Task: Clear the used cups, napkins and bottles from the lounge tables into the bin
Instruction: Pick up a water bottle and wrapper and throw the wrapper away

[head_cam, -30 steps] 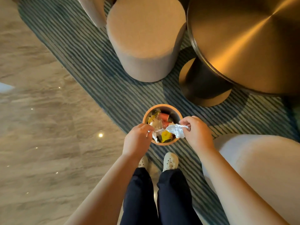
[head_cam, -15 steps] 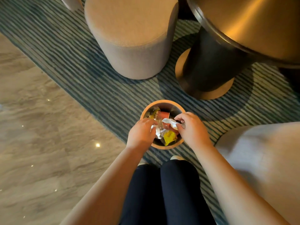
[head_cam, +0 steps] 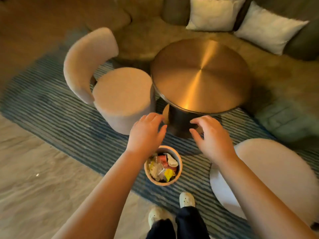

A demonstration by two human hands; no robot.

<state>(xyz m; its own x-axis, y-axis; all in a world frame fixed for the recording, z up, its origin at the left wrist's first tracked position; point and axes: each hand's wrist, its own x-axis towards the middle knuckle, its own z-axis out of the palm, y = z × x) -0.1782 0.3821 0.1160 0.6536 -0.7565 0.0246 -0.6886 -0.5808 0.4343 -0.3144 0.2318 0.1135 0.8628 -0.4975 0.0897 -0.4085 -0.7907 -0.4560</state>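
A small round bin [head_cam: 179, 165] stands on the striped rug in front of my feet. Inside it lie crumpled clear wrappers, a yellow scrap, a red cup and a white cup. My left hand [head_cam: 146, 133] hovers above and beyond the bin with relaxed fingers and holds nothing. My right hand [head_cam: 209, 135] hangs to the right at the same height, fingers spread and loosely bent, also holding nothing. Beyond both hands stands the round brass lounge table [head_cam: 201, 75], its top bare.
A beige round chair [head_cam: 120, 94] stands left of the table. A second pale seat [head_cam: 276, 175] is at my right. A sofa with two white cushions [head_cam: 269, 26] runs along the back. Stone floor [head_cam: 34, 187] lies left of the striped rug [head_cam: 51, 111].
Both hands let go of the crumpled wrapper over the bin and lifted up and apart. The view rose and pulled back, so the whole table and sofa show.
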